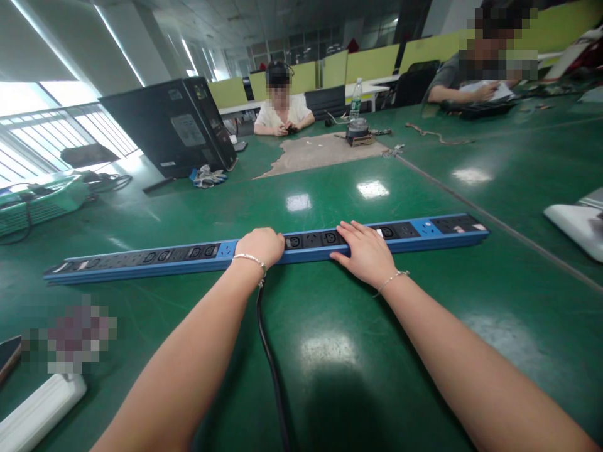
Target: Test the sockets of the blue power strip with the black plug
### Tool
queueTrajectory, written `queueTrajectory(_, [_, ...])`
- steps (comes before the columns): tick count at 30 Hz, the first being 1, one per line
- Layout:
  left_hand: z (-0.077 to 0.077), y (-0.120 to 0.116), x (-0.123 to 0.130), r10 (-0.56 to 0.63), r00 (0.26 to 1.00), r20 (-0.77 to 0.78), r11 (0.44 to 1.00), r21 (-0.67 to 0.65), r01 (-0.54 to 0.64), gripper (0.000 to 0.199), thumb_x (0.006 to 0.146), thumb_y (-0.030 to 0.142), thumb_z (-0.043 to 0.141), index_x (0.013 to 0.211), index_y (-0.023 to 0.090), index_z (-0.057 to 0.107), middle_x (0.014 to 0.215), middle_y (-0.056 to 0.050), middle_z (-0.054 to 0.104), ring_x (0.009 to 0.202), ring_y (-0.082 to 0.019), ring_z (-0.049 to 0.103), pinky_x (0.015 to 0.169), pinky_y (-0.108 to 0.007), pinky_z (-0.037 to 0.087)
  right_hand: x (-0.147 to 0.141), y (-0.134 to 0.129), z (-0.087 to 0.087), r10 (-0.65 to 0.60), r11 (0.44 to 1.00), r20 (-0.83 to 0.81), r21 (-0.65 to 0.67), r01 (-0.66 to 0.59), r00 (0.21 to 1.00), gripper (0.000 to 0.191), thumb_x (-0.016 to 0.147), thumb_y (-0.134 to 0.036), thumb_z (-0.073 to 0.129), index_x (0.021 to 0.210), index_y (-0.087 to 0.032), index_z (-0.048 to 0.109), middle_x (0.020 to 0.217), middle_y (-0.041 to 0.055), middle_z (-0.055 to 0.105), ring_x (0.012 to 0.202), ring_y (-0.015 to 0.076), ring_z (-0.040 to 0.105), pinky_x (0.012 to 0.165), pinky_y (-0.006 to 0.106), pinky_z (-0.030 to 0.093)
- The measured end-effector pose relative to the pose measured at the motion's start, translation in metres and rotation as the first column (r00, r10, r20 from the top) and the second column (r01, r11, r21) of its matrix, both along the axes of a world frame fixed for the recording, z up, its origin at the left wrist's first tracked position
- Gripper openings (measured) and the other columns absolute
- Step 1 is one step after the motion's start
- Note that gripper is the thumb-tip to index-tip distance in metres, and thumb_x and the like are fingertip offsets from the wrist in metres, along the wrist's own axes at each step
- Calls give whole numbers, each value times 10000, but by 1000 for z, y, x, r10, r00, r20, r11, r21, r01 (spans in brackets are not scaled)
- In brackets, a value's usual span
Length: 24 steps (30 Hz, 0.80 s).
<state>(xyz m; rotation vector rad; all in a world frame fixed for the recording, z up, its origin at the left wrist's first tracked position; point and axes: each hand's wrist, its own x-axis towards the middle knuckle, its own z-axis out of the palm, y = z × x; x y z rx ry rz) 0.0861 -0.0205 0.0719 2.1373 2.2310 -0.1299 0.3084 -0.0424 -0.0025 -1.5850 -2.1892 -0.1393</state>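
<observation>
A long blue and black power strip (311, 254) lies across the green table in front of me, its black and blue sockets facing up. My left hand (260, 247) is closed over the strip left of its middle. A black power cord (271, 351) runs up the table and ends beneath that hand; its plug is hidden by my fingers. On the right half of the strip, my right hand (366, 251) lies flat with fingers stretched and apart, thumb at the near edge. Several sockets show between the two hands.
A black computer case (174, 129) stands far left, with gloves (207, 177) beside it. A green basket (47, 204) holds cables. White devices lie at lower left (42, 414) and right (577, 226). Two people sit across the table, near a water bottle (356, 100).
</observation>
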Motion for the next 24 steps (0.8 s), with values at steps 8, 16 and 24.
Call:
queueTrajectory(8, [0,7,-35,-32,981,190,998,-53,43,564,884,489,179,833,181,649,756,-103,705,739,-213,669,715,-313,494,-3,-4,4,-16,1000,-63,-19,15,998,563,771,-395,581,1276,-155,515,1362,106,490,1298,274,371,1064,465,295])
queueTrajectory(16, [-41,3,-81,-474,879,46,874,151,463,619,793,473,480,1325,164,411,1363,-99,495,1284,-249,403,1044,-406,313,-100,-12,45,28,980,-225,-186,-71,974,403,889,-411,384,1197,-186,513,952,72,696,876,202,641,772,323,480])
queueTrajectory(24, [-46,-5,-70,-438,898,-35,854,296,428,446,839,370,443,1266,249,492,1188,-62,608,1097,-224,538,927,-348,367,-165,5,65,-144,941,-56,-315,119,988,212,816,-216,415,952,-113,542,877,189,683,793,226,682,670,302,497])
